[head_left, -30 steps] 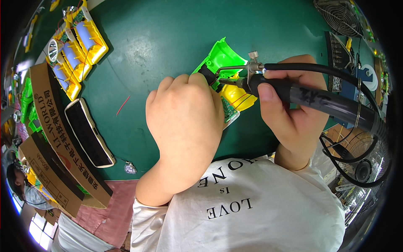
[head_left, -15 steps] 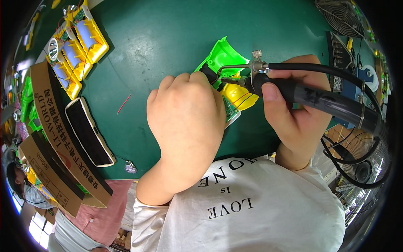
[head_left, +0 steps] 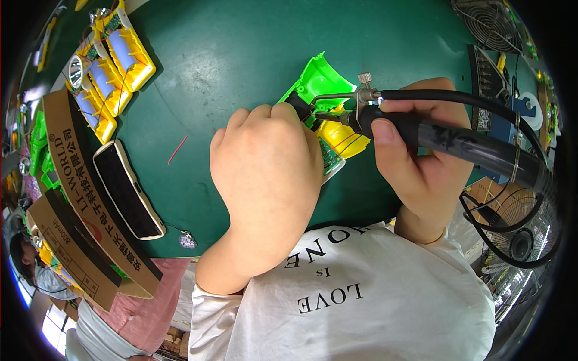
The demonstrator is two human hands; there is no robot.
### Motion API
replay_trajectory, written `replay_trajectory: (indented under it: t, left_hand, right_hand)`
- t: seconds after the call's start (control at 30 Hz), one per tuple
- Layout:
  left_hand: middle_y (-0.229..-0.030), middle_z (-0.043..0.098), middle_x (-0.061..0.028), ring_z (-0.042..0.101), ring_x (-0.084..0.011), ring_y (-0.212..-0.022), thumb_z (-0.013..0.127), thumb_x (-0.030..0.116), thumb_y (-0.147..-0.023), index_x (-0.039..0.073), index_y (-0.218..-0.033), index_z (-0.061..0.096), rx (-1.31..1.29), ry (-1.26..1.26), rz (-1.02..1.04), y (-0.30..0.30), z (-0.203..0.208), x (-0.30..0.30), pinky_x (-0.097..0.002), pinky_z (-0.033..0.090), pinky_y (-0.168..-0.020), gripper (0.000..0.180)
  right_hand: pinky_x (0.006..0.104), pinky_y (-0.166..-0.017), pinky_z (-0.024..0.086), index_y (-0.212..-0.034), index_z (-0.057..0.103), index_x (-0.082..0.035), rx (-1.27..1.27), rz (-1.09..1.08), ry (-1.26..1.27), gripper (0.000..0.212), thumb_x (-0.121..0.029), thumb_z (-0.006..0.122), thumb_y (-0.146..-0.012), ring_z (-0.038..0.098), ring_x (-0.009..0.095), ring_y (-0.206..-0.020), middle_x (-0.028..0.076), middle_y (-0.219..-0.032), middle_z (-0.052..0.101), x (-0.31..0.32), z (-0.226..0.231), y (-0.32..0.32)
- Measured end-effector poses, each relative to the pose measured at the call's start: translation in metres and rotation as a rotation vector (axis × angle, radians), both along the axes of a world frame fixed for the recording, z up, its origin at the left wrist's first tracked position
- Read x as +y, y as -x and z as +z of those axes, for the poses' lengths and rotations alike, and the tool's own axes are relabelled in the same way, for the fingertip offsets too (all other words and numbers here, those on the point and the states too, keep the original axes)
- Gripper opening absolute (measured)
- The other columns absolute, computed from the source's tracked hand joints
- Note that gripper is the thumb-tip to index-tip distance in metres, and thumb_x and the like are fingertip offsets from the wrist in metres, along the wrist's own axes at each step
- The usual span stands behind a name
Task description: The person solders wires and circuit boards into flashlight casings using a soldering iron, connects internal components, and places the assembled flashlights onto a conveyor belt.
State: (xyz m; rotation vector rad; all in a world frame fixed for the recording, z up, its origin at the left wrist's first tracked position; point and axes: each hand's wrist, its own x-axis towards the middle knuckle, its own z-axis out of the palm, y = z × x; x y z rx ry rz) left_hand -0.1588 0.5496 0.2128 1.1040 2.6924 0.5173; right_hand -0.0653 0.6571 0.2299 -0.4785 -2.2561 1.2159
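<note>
My right hand (head_left: 421, 150) grips a black soldering iron (head_left: 445, 135) with a thin metal feed tube (head_left: 334, 96) clamped along its front. The iron's tip points left into a work piece of plastic shells. A bright green shell half (head_left: 325, 81) lies at its far side, and a yellow shell (head_left: 346, 137) sits nearer. Beside the yellow shell is a green circuit board (head_left: 331, 157) with thin red wires. My left hand (head_left: 265, 162) is closed, knuckles up, against the left side of this piece. Its fingertips and whatever they pinch are hidden beneath it.
Yellow shells with blue cells (head_left: 103, 78) lie far left. A phone (head_left: 127, 189), a red wire (head_left: 177, 150) and a cardboard box (head_left: 90, 192) are nearer left. At right are a metal fan grille (head_left: 490, 27) and a looped black cable (head_left: 536, 234). Another person's pink garment (head_left: 150, 307) shows lower left.
The soldering iron and my right hand have shifted very slightly left. My left hand and the plastic shells stay practically still.
</note>
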Motion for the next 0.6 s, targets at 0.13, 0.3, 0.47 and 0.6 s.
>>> replay_trajectory:
  t: [0.13,0.3,0.47,0.6]
  left_hand:
    - [-0.059,0.053,-0.0076,0.052,-0.0225,-0.06,0.059,0.009,-0.062,0.004,-0.058,0.053,0.013,0.001,-0.002,0.0,-0.001,-0.001,-0.0336,0.038,-0.053,0.009]
    - [-0.058,0.053,-0.0079,0.051,-0.0228,-0.058,0.058,0.007,-0.062,0.004,-0.057,0.052,0.026,-0.007,-0.009,0.0,-0.001,0.0,-0.0337,0.038,-0.052,0.008]
    - [-0.057,0.052,-0.0079,0.051,-0.0228,-0.057,0.058,0.007,-0.062,0.004,-0.056,0.052,0.033,-0.02,-0.008,0.0,-0.003,-0.001,-0.0338,0.037,-0.051,0.009]
    - [-0.056,0.052,-0.0077,0.05,-0.0226,-0.057,0.057,0.006,-0.061,0.004,-0.056,0.052,0.031,-0.015,-0.009,0.0,-0.002,0.0,-0.0336,0.037,-0.051,0.008]
  right_hand:
    - [0.0209,-0.062,0.039,-0.084,0.054,0.001,-0.037,-0.018,-0.039,0.016,-0.004,0.061,-0.071,0.05,0.011,-0.069,0.007,-0.08,0.052,0.003,0.002,-0.003]
    - [0.0168,-0.057,0.039,-0.084,0.054,0.004,0.225,-0.279,-0.211,0.016,-0.009,0.057,-0.075,0.05,0.008,-0.063,0.006,-0.081,0.054,0.014,0.0,-0.004]
    - [0.0145,-0.05,0.038,-0.081,0.056,0.005,0.176,-0.386,-0.403,0.015,-0.009,0.058,-0.075,0.051,0.007,-0.059,0.006,-0.08,0.055,0.018,0.0,-0.007]
    - [0.0156,-0.051,0.04,-0.082,0.057,0.006,0.168,-0.394,-0.432,0.015,-0.007,0.058,-0.077,0.053,0.008,-0.06,0.007,-0.081,0.055,0.022,-0.003,-0.007]
